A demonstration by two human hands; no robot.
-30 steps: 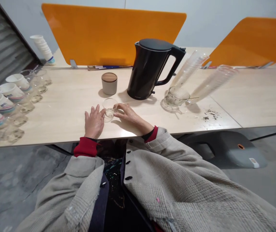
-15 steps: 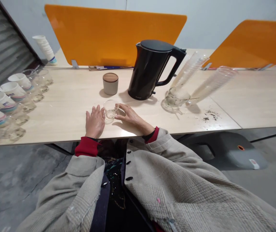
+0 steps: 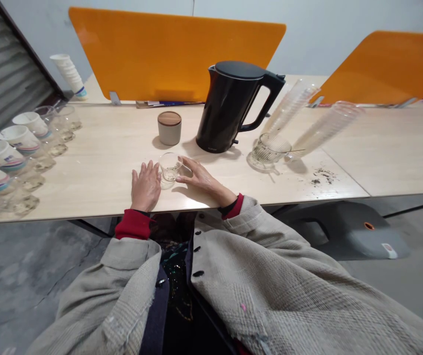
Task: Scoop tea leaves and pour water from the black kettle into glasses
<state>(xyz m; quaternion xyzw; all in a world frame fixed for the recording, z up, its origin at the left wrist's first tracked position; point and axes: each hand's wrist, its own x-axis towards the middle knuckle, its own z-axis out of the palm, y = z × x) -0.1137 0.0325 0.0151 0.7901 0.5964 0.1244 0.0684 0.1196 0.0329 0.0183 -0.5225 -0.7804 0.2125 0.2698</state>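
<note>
A small clear plastic cup [image 3: 171, 170] stands upright on the table near its front edge, with a few dark flakes at its bottom. My right hand [image 3: 200, 177] holds the cup from the right, thumb low and forefinger higher against its side. On the cup's left, my left hand [image 3: 146, 187] lies flat on the tabletop, fingers stretched out, fingertips close to the wall of the cup. Behind the cup sits a grey canister [image 3: 169, 130] with a wooden lid. A black electric kettle [image 3: 226, 111] stands further back to the right.
Paper cups [image 3: 18, 138] and clear cups [image 3: 33, 182] line the left side. A ribbed glass bowl [image 3: 266, 152] stands right of the kettle, beside leaning stacks of clear cups [image 3: 326, 128]. Dark loose flakes [image 3: 322, 176] lie on the right. Orange dividers [image 3: 174, 54] edge the back.
Almost nothing differs. The right forefinger has shifted very slightly at the cup's side; the cup and my left hand keep their places.
</note>
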